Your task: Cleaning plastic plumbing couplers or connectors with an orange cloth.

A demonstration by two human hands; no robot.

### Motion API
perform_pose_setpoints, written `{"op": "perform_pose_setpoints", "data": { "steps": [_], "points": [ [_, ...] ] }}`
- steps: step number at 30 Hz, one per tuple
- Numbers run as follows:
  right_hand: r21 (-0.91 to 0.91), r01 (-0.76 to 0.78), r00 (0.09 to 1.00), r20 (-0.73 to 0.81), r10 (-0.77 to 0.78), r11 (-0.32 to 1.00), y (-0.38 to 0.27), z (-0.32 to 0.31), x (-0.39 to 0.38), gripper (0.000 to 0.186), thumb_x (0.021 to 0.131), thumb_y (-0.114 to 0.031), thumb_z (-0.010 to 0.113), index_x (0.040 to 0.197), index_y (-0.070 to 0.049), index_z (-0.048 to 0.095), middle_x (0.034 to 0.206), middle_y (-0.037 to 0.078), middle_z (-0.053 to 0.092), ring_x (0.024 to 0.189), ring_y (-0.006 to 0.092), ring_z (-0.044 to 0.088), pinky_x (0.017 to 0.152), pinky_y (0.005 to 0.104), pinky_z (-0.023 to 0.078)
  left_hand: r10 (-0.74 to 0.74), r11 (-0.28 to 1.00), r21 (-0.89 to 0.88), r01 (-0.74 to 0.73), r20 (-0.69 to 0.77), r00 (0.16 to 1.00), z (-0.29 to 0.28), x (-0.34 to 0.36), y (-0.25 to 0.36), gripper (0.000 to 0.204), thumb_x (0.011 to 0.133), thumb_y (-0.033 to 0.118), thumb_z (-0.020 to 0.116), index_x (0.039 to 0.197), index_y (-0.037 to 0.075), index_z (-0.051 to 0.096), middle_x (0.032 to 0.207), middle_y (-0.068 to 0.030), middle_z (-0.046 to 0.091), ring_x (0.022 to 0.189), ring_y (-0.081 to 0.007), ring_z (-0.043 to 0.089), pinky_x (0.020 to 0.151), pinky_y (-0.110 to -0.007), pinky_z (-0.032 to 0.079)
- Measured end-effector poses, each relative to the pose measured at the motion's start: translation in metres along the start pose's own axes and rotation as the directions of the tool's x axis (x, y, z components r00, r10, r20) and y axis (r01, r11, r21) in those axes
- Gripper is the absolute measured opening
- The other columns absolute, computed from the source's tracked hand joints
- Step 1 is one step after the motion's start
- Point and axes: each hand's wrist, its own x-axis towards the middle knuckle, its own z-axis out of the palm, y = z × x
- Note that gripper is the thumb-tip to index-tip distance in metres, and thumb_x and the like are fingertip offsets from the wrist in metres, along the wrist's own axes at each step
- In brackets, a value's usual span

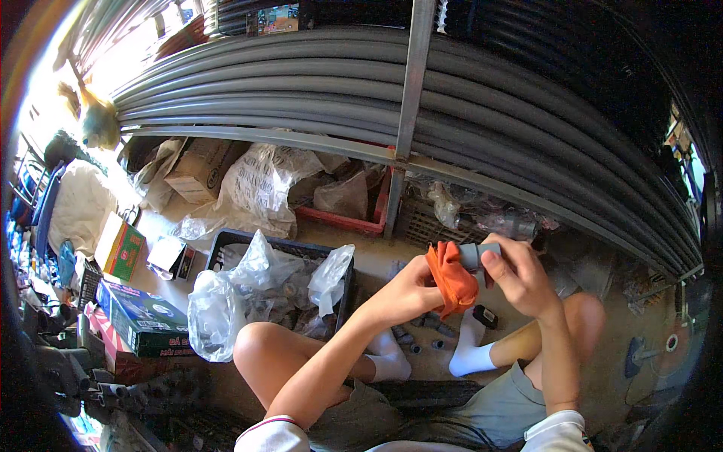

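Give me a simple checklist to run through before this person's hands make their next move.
1. Right hand has a grip on the grey pipe piece: ok, thumb and fingers hold it.
2. Left hand has the orange cloth: ok, bunched in its fingers.
3. Cloth meets the piece: ok, they appear to touch at its left end.
4. Piece is clean: cannot tell, cloth and fingers cover parts.
5. Floor between the white-socked feet is free: not ok, small grey pieces lie there.
6. Contents of the black tray fully visible: not ok, clear plastic covers part.

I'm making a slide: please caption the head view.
Left hand holds an orange cloth against a gray pipe piece gripped by the right hand.
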Motion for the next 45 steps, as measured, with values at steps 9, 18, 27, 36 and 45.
{"op": "perform_pose_setpoints", "data": {
  "steps": [9, 18, 27, 36, 45],
  "points": [
    [0.063, -0.107, 0.980, 0.175, 0.095, 0.992, 0.014, 0.000, -0.002, 0.046, 0.102, -0.040, 0.053, 0.080, 0.000, 0.061, 0.060, 0.005, 0.056, 0.055, 0.0125, 0.052, 0.054, 0.0318, 0.040, 0.028, 0.951, 0.306, -0.044, 0.057, 0.998, -0.002, 0.002, -0.010, 0.024, 0.092, 0.020, 0.066, 0.106, 0.000, 0.061, 0.087, -0.0043, 0.064, 0.078, -0.0122, 0.058, 0.070, -0.031, 0.050],
    [0.149, -0.319, 0.933, 0.222, 0.283, 0.936, 0.012, -0.003, 0.002, 0.055, 0.103, -0.043, 0.052, 0.066, -0.003, 0.059, 0.057, 0.000, 0.054, 0.052, 0.0082, 0.051, 0.049, 0.0271, 0.041, 0.252, 0.528, 0.821, -0.219, 0.094, 0.963, 0.004, 0.004, -0.010, 0.021, 0.084, 0.015, 0.061, 0.102, 0.004, 0.059, 0.101, -0.0166, 0.062, 0.087, -0.0441, 0.061, 0.075, -0.048, 0.051],
    [0.141, -0.039, 0.990, 0.140, 0.019, 0.989, 0.008, -0.011, 0.000, 0.032, 0.098, -0.033, 0.064, 0.104, -0.002, 0.066, 0.084, 0.005, 0.067, 0.080, 0.0125, 0.063, 0.072, 0.0287, 0.050, -0.095, 0.995, 0.002, 0.095, 0.052, 0.994, 0.013, 0.004, -0.011, 0.032, 0.092, 0.018, 0.060, 0.120, 0.005, 0.056, 0.105, -0.0021, 0.058, 0.091, -0.0135, 0.056, 0.074, -0.033, 0.051],
    [-0.108, 0.089, 0.993, 0.085, -0.080, 0.990, -0.003, -0.011, 0.000, 0.032, 0.095, -0.033, 0.068, 0.105, -0.003, 0.068, 0.079, 0.012, 0.069, 0.071, 0.0207, 0.067, 0.068, 0.0321, 0.051, -0.244, 0.867, -0.431, 0.249, 0.068, 0.967, 0.002, -0.009, -0.013, 0.045, 0.095, 0.022, 0.061, 0.134, 0.004, 0.052, 0.123, -0.0103, 0.061, 0.111, -0.0187, 0.060, 0.098, -0.034, 0.047],
    [-0.078, -0.232, 0.971, 0.031, 0.235, 0.970, 0.018, 0.003, 0.000, 0.053, 0.102, -0.040, 0.054, 0.070, 0.001, 0.060, 0.053, 0.006, 0.053, 0.052, 0.0130, 0.051, 0.053, 0.0325, 0.041, 0.270, 0.643, 0.733, -0.221, 0.053, 0.961, 0.006, 0.004, -0.018, 0.020, 0.090, 0.017, 0.059, 0.096, -0.001, 0.063, 0.074, -0.0085, 0.063, 0.072, -0.0210, 0.066, 0.065, -0.038, 0.051]
  ]
}}
